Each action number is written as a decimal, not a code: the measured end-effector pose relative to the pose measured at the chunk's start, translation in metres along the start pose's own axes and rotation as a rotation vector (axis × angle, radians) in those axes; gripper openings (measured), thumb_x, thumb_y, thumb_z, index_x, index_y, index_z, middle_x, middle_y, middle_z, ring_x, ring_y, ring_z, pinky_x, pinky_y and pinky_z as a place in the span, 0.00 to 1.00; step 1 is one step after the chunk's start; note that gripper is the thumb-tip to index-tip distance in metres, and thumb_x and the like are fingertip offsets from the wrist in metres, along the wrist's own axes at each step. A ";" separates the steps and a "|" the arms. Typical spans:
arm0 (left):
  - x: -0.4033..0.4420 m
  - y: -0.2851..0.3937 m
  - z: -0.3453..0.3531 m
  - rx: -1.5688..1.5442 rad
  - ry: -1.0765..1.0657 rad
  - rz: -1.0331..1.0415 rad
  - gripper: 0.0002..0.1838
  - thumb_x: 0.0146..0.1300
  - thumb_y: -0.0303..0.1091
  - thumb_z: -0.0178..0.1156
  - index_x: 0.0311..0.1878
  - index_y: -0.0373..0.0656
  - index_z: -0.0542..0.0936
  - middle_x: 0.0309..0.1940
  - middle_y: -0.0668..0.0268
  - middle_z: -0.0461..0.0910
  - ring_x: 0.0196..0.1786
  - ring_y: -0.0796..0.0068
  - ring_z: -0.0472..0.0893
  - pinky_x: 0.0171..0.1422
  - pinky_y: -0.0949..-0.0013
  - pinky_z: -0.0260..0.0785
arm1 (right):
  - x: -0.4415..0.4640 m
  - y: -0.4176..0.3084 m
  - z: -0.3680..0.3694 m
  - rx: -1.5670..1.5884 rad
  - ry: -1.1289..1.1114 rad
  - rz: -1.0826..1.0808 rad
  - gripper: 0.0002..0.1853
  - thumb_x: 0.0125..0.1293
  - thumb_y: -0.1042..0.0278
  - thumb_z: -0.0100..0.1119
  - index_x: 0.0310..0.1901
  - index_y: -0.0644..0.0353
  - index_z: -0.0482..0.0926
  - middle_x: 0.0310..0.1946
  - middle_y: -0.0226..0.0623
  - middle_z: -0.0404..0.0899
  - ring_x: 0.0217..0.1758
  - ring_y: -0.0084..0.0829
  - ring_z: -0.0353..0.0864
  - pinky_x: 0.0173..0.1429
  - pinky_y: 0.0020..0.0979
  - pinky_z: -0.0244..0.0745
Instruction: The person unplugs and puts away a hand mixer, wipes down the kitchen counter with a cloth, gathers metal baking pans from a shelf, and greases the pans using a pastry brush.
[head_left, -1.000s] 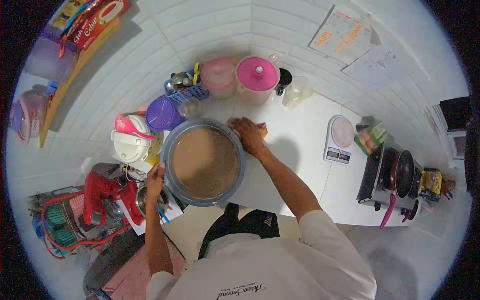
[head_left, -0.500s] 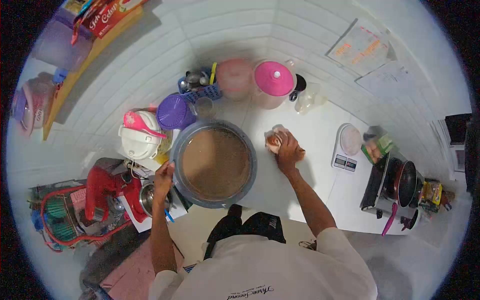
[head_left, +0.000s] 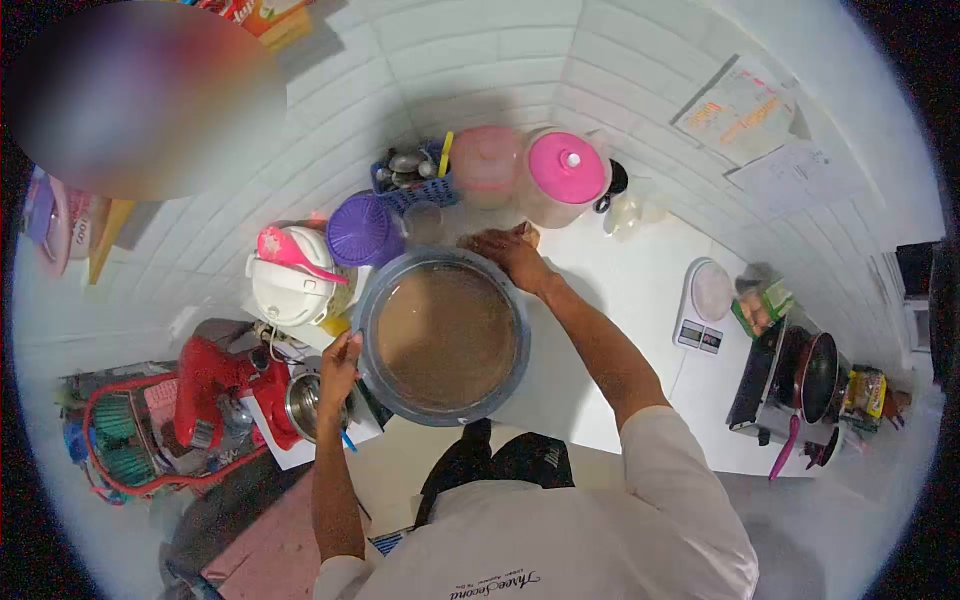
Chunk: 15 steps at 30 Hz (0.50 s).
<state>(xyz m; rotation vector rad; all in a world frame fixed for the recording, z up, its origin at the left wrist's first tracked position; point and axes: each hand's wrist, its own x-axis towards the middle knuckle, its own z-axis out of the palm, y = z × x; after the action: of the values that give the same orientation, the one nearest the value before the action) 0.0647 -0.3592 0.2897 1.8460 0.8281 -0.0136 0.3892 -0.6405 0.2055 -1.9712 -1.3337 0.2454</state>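
Observation:
A wide grey round basin (head_left: 521,340) with a brown inside stands at the front edge of the white table; whether the brown is liquid or its bottom is unclear. My left hand (head_left: 341,368) is closed on its left rim, the thumb on top. Behind the basin's far right rim, my right hand (head_left: 508,256) presses down on a crumpled white-and-brown cloth (head_left: 532,236), mostly covered by the fingers. Close by are a clear cup (head_left: 424,219) and a jug with a pink lid (head_left: 567,167).
A purple lidded container (head_left: 362,230), a blue utensil basket (head_left: 427,192) and a white pot (head_left: 290,280) line the back left. At right are a kitchen scale (head_left: 705,300) and a stove with a pan (head_left: 819,375). A red stand mixer (head_left: 205,390) stands left.
My right hand has moved the cloth leftward and away from me, from the open table to behind the basin. My left hand stays on the rim. The view has shifted slightly.

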 end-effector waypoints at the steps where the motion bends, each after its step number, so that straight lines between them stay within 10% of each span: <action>1: 0.002 -0.001 -0.001 -0.009 -0.014 -0.003 0.23 0.75 0.51 0.60 0.62 0.46 0.82 0.32 0.77 0.79 0.29 0.88 0.73 0.26 0.79 0.68 | -0.010 0.008 0.001 0.062 -0.048 0.018 0.24 0.62 0.67 0.61 0.62 0.52 0.81 0.66 0.38 0.77 0.73 0.45 0.71 0.77 0.46 0.66; 11: 0.008 -0.012 -0.002 0.019 -0.015 0.078 0.24 0.75 0.50 0.62 0.61 0.40 0.81 0.29 0.78 0.75 0.28 0.87 0.69 0.30 0.77 0.67 | -0.209 0.002 -0.075 -0.392 0.510 0.618 0.34 0.45 0.88 0.61 0.58 0.54 0.83 0.61 0.44 0.81 0.68 0.48 0.75 0.71 0.41 0.68; 15: 0.006 -0.006 -0.002 -0.007 -0.033 0.105 0.27 0.75 0.51 0.61 0.62 0.35 0.81 0.37 0.74 0.79 0.34 0.84 0.71 0.36 0.74 0.68 | -0.258 -0.018 -0.043 -0.436 0.751 0.818 0.26 0.54 0.79 0.64 0.57 0.55 0.83 0.58 0.46 0.83 0.64 0.50 0.76 0.66 0.48 0.69</action>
<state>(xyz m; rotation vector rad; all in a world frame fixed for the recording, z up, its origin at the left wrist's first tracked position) 0.0650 -0.3534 0.2835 1.8755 0.7066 0.0252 0.2845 -0.8802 0.1877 -2.5134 -0.0648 -0.4206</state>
